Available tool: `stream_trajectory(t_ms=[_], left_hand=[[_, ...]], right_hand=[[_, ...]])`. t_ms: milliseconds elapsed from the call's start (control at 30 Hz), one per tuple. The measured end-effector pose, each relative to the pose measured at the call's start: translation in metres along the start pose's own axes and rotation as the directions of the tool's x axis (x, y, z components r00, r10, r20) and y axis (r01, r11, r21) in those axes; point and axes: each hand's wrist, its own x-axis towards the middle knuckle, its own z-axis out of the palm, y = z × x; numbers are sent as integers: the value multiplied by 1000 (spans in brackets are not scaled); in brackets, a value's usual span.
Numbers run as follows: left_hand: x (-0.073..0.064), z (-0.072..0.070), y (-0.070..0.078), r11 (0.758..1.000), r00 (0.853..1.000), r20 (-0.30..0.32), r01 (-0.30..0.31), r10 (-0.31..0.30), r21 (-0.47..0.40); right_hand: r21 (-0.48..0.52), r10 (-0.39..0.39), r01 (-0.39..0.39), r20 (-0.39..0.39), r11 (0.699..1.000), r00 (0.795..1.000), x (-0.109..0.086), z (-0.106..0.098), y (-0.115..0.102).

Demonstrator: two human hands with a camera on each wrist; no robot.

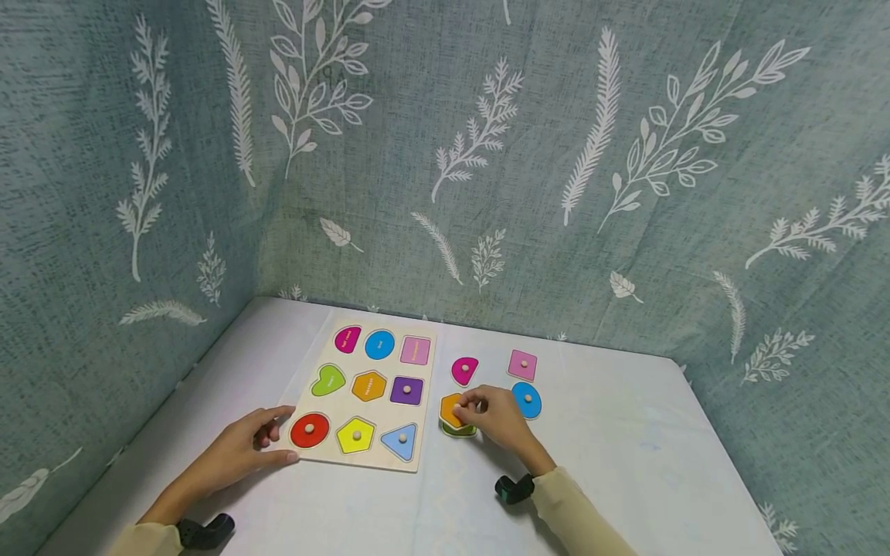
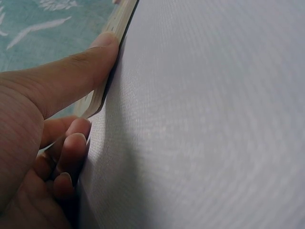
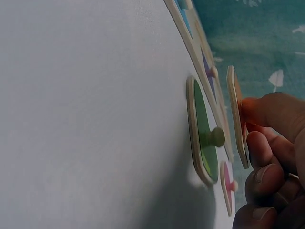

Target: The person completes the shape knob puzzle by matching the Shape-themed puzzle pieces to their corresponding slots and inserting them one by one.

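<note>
At the near left corner of a wooden shape-puzzle board (image 1: 334,409), my left hand (image 1: 236,449) holds the edges, thumb (image 2: 102,50) on the near side and fingers around the left side. My right hand (image 1: 499,419) pinches the knob of an orange hexagon piece (image 1: 449,406). That piece is raised over a green heart piece (image 3: 204,117), which lies on the table and is partly covered by it in the head view. Red oval (image 1: 300,434), yellow pentagon (image 1: 348,440), light blue triangle (image 1: 406,449) and purple square (image 1: 399,394) pieces sit in the board.
Beyond my right hand lie a magenta rounded piece (image 1: 459,374), a pink square piece (image 1: 518,371) and a blue round piece (image 1: 523,409). The white-covered table (image 1: 626,448) meets leaf-patterned fabric walls (image 1: 528,255) at the back and sides.
</note>
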Motion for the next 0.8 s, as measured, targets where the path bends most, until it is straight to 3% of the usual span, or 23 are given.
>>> stream_trajectory(t_ms=[533,800], left_hand=[[1,2,-2,1000,1000,-7,25,-25,7],[2,2,-3,999,999,-7,33,-33,5]], right_hand=[[46,-52,50,47,998,998,16,17,-17],[15,-67,66,55,998,996,26,27,-25]])
